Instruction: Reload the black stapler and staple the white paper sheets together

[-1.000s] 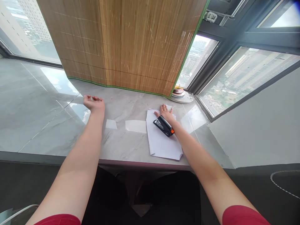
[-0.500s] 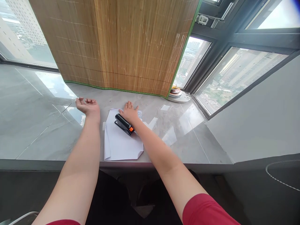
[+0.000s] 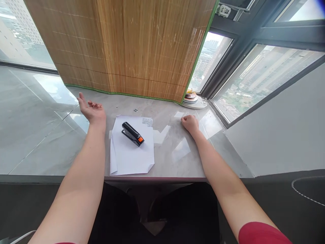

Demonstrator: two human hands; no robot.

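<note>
A black stapler (image 3: 133, 134) with an orange patch at one end lies at a slant on white sheets of paper (image 3: 134, 159). Printed marks show at the stack's top right, and a lower corner curls up. My left hand (image 3: 91, 110) rests on the stone ledge left of the paper, palm up, fingers apart, holding nothing. Well to the right of the paper, my right hand (image 3: 190, 123) lies on the ledge with its fingers curled into a fist, and nothing shows in it. Small metal bits, looking like staples (image 3: 135, 110), lie just beyond the paper.
A bamboo blind (image 3: 132, 51) with green edging hangs down to the back of the ledge (image 3: 38, 135). Stacked plates (image 3: 190, 99) stand in the far right corner by the window (image 3: 264, 81). A white wall (image 3: 279, 135) bounds the right side.
My right hand has left the top of the paper and moved right, its spread fingers now curled. The staple-like bits now show. My left hand has opened a little more.
</note>
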